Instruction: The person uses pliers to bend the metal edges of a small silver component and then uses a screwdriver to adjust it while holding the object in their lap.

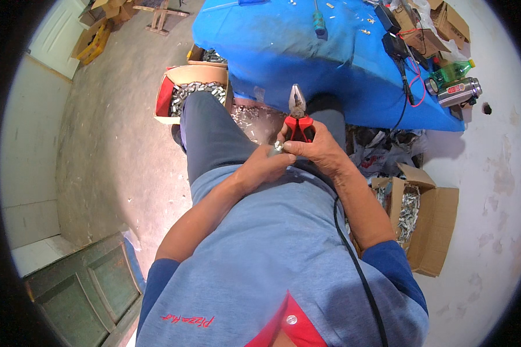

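Observation:
My right hand (315,150) grips red-handled pliers (300,124), their metal jaws pointing upward, while its thumb rests at a small pale piece (277,147). My left hand (263,165) has its fingers closed round that small piece, just below the plier handles; its exact shape is too small to make out. Both hands are together over my lap, between my legs in dark trousers. A black cable (353,254) runs down over my shirt at the right.
A blue-covered table (260,58) ahead bears a screwdriver (319,23), black adapters, wires, a green bottle (448,72) and a steel flask (457,92). Boxes (162,98) of metal pieces stand left, another open carton (434,225) lies right. A wall (498,191) borders the right side.

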Tool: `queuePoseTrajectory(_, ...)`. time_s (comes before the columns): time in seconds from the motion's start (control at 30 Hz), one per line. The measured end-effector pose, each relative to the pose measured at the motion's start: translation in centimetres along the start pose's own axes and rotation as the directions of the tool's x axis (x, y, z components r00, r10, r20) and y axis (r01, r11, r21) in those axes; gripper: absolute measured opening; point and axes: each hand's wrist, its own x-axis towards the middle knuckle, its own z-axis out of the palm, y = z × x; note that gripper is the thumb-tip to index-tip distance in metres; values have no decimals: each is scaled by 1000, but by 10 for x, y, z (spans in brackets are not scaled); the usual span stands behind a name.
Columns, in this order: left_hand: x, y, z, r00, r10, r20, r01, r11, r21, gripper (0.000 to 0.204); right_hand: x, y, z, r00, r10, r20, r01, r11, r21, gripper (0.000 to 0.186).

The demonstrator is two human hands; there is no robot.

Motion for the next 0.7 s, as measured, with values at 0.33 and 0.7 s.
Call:
queuePoseTrajectory(0.33,0,3,3,1000,10,7,-10,997,73,22,-2,-6,1,998,-57,36,62,989,-132,28)
queuePoseTrajectory(0.7,4,5,7,997,40,-59,-26,977,209,17,-7,-14,9,995,-87,44,94,977,-191,25)
